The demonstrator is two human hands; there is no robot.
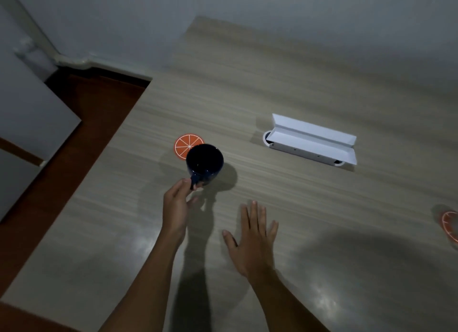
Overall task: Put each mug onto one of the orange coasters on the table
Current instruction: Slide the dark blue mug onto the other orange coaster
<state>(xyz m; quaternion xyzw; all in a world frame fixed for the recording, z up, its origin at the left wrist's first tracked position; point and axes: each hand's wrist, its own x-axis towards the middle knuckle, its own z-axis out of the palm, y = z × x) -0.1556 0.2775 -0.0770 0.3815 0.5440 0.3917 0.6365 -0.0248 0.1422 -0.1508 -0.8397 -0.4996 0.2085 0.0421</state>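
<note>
right hand (252, 235) flat, fingers spread, grasping nothing | left hand (177, 205) pinches handle of dark mug (204, 163) | mug overlaps near edge of orange coaster (188, 146), not centred | risk: pinch slips, mug tips

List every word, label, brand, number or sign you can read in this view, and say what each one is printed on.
None: no readable text shows anywhere.
Dark blue mug: plain, no print visible.
Orange coaster beside it: only a white citrus-slice pattern, no letters.
Second orange coaster at the right edge: cut off and blurred, no text to make out.
White cable cover on the table: blank, only small dark holes.
</note>
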